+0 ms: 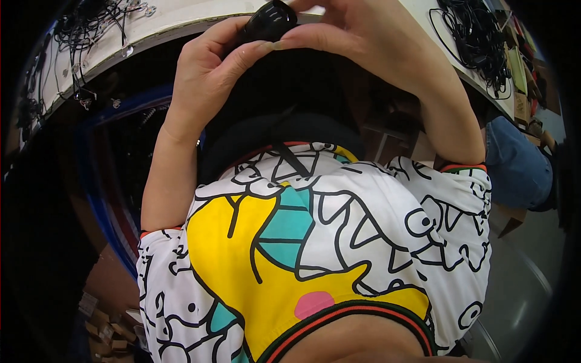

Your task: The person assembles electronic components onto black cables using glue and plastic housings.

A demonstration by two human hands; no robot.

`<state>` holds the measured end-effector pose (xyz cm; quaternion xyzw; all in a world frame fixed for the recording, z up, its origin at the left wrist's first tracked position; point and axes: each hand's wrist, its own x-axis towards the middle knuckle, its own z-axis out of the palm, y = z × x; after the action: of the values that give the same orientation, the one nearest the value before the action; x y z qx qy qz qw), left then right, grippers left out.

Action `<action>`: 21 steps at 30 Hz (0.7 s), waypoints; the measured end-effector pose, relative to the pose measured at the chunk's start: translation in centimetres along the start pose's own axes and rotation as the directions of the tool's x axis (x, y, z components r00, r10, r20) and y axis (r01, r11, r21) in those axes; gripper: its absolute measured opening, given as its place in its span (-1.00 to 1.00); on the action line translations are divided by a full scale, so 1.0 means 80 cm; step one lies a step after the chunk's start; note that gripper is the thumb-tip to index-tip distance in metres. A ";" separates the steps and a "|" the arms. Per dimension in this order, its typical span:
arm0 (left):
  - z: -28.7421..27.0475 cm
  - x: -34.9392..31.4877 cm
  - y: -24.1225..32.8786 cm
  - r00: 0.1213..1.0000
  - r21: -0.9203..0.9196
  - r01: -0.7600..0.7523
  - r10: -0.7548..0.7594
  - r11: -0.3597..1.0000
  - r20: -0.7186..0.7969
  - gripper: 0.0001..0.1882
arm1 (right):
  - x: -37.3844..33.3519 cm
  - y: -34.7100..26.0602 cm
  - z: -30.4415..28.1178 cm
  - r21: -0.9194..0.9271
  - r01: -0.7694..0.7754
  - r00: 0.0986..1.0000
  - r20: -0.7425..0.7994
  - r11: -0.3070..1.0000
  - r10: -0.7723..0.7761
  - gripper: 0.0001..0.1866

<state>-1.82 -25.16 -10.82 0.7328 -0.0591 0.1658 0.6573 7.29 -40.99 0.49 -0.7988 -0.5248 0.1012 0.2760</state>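
A glossy black rounded part (272, 22), shaped like a short cylinder, is up at the table's near edge; its exact kind does not show. My left hand (219, 57) is closed round it from the left, thumb along its lower side. From the right comes my right hand (339, 30), its thumb tip meeting the left thumb just under the part. The right fingers curl at the part's far side, partly cut off by the picture's top edge, so whether they grip something small there is hidden.
The white table (175, 17) runs across the top. Tangled black cables with small parts (91, 27) lie at its left, a black cable bundle (475, 45) at its right. A person's jeans-clad leg (519, 163) is at the right. Small cardboard boxes (109, 333) sit at lower left.
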 end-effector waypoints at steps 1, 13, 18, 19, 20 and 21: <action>0.004 -0.002 0.004 1.000 -0.016 -0.016 0.016 1.000 0.009 -0.73 | -0.004 0.000 -0.001 0.107 0.041 0.999 -0.009 0.993 -0.040 -0.71; 0.041 -0.017 0.018 1.000 0.156 -0.029 0.029 0.987 0.000 -0.74 | -0.043 0.033 0.020 0.174 -0.086 0.996 0.022 0.981 0.084 -0.68; 0.037 -0.013 0.017 1.000 0.263 -0.017 0.010 0.965 0.030 -0.74 | -0.033 0.027 0.015 0.039 -0.225 0.970 0.099 0.974 0.220 -0.70; 0.037 -0.012 0.016 0.999 0.264 -0.020 0.013 0.964 0.031 -0.74 | -0.033 0.029 0.014 0.039 -0.224 0.971 0.096 0.974 0.219 -0.70; 0.036 -0.010 0.015 1.000 0.261 -0.013 0.008 0.965 0.018 -0.73 | -0.033 0.032 0.015 0.069 -0.178 0.982 0.078 0.982 0.172 -0.70; 0.036 -0.011 0.013 1.000 0.260 0.001 -0.001 0.966 0.002 -0.72 | -0.033 0.035 0.018 0.103 -0.129 0.990 0.063 0.986 0.123 -0.70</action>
<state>-2.50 -28.22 -10.33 0.8127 -0.0371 0.1710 0.5557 7.72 -43.75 -2.57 -0.8113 -0.4747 0.1691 0.2964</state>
